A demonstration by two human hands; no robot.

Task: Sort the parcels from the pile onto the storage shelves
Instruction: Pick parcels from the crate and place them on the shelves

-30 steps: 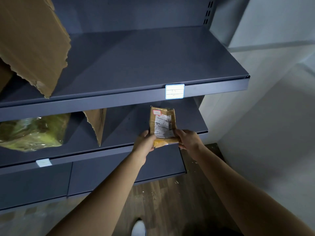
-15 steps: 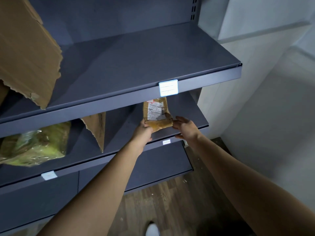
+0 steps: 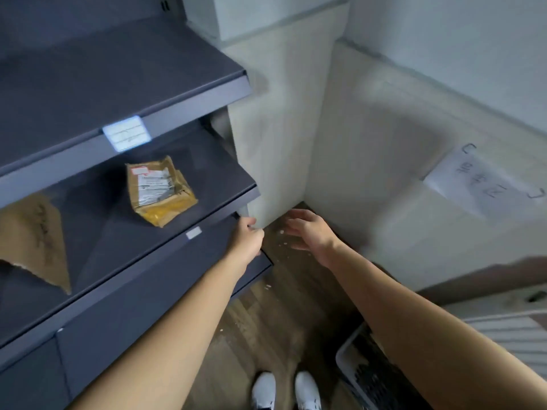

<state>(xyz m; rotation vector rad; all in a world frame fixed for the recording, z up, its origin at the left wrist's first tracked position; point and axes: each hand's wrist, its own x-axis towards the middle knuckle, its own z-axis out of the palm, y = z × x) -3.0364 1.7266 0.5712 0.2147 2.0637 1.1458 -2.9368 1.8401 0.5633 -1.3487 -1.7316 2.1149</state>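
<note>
On middle shelf (image 3: 213,173), parcel (image 3: 159,193) lies apart from left hand (image 3: 247,241) (fingers loosely curled); right hand (image 3: 307,232) fingers spread.

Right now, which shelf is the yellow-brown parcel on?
The middle shelf, directly under the upper shelf with the big white tag. The parcel lies flat on it, label up, right of a torn cardboard piece.

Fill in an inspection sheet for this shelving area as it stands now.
Surface: middle shelf, dark metal.
Job's things: parcel lies on that shelf, label up, clear of both hands.
Clutter: torn cardboard left of the parcel; white crumbs on the floor.
Hands: left hand by the shelf's front corner; right hand over the floor; both hold nothing.
Cables: nothing seen.
Surroundings: pale wall with a paper note; basket beside the shoes.
</note>
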